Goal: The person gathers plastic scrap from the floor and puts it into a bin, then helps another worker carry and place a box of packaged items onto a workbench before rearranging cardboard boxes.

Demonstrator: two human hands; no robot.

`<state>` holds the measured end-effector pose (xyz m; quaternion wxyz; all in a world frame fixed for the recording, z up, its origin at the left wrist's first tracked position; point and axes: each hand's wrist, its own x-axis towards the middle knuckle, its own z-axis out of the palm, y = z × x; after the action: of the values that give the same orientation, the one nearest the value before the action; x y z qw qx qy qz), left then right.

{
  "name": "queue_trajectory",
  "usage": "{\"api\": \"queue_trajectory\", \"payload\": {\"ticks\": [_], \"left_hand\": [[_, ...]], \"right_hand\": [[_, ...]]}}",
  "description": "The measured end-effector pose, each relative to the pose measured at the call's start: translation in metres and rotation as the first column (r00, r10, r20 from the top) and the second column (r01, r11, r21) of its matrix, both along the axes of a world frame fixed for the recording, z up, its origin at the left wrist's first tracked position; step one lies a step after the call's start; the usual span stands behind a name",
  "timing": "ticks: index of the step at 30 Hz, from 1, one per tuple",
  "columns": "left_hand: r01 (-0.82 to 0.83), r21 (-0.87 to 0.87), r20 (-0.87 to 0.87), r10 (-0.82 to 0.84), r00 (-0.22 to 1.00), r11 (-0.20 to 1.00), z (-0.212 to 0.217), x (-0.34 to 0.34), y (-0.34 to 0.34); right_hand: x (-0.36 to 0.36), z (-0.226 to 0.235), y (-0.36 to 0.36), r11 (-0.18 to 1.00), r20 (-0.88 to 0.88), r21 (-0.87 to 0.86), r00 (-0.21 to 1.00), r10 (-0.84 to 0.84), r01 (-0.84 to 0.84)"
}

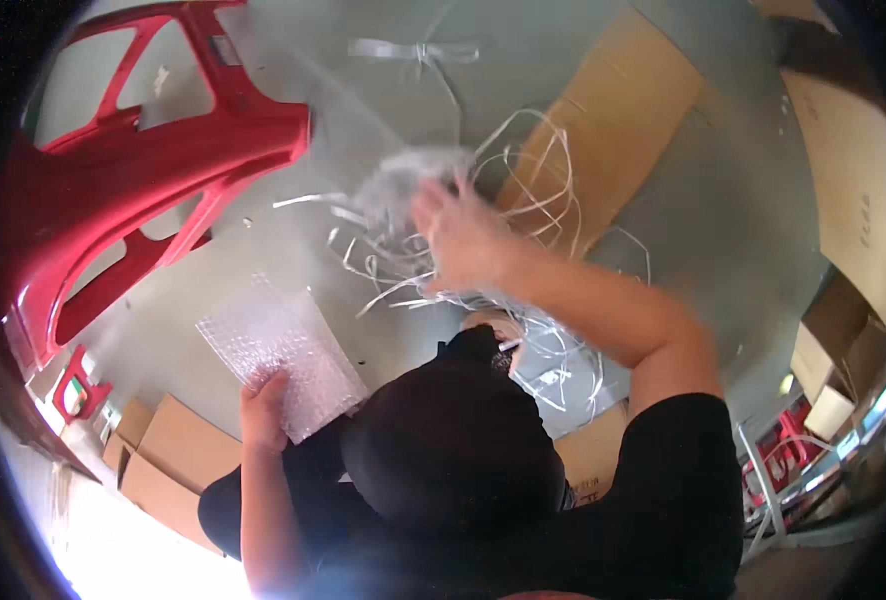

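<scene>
My left hand (262, 408) grips the near edge of a clear bubble-wrap sheet (281, 352) held flat above the grey floor. My right hand (455, 232) is raised and blurred, with its fingers closed on a bunch of crumpled clear plastic film (401, 176). Beneath that hand lies a tangle of white plastic strapping bands (523, 200) spread over the floor. My black clothing fills the lower middle of the view.
A large red plastic frame (133, 170) stands at the left. Flattened cardboard (613, 110) lies at the upper right and more cardboard sheets (853, 190) at the far right. Brown boxes (168, 450) sit at the lower left. A tied strap (418, 50) lies at the top.
</scene>
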<state>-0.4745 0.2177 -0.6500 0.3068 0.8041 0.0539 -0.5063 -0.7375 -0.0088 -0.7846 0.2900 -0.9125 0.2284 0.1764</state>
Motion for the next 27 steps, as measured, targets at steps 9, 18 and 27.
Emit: {"api": "queue_trajectory", "payload": {"ticks": [9, 18, 27], "left_hand": [[0.285, -0.043, -0.057, -0.287, 0.956, 0.958, -0.031, 0.017, -0.034], [0.364, -0.065, -0.083, -0.369, 0.926, 0.929, -0.031, 0.035, -0.013], [0.408, -0.103, -0.054, -0.415, 0.908, 0.907, -0.021, 0.058, -0.004]], "right_hand": [[-0.062, -0.038, 0.152, 0.605, -0.218, 0.297, 0.670, -0.710, 0.738], [-0.205, -0.047, 0.219, -0.091, 0.226, -0.430, 0.010, -0.974, 0.898], [-0.289, -0.084, 0.409, -0.722, 0.324, 0.682, -0.934, 0.151, 0.120]]}}
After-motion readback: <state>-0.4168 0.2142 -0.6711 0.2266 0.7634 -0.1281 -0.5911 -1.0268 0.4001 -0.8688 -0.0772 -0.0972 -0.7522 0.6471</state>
